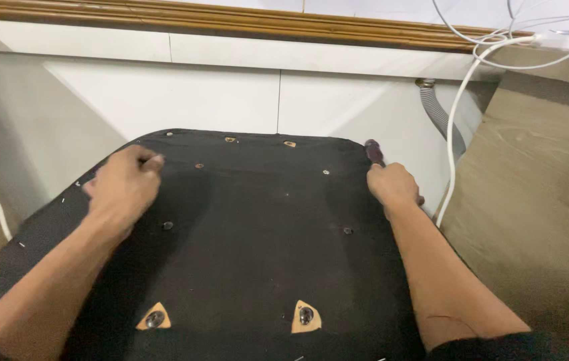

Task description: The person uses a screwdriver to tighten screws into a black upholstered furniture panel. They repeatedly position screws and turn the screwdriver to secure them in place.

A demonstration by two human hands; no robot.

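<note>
Two triangular cut-outs (155, 317) with bolts in them are sitting closest to us, down between the forearms, in the black fabric of an upturned seat panel (251, 254). That panel is lying flat under both hands, filling the middle of the view. Over on the near-left part of it, the left hand (124, 186) is resting on the fabric, fingers curled in loosely with the thumb lying along the top; whether it is pinching anything, I cannot tell. Small screw heads are dotting the fabric just beyond and beside that hand. Across at the panel's right edge, the right hand (395, 185) is clenching around a dark tool handle (374, 151), whose end is poking out just past the knuckles. Beyond the right hand, a grey ribbed hose (438, 115) is running down the white wall, and white cables (462, 100) are hanging just to its right.
</note>
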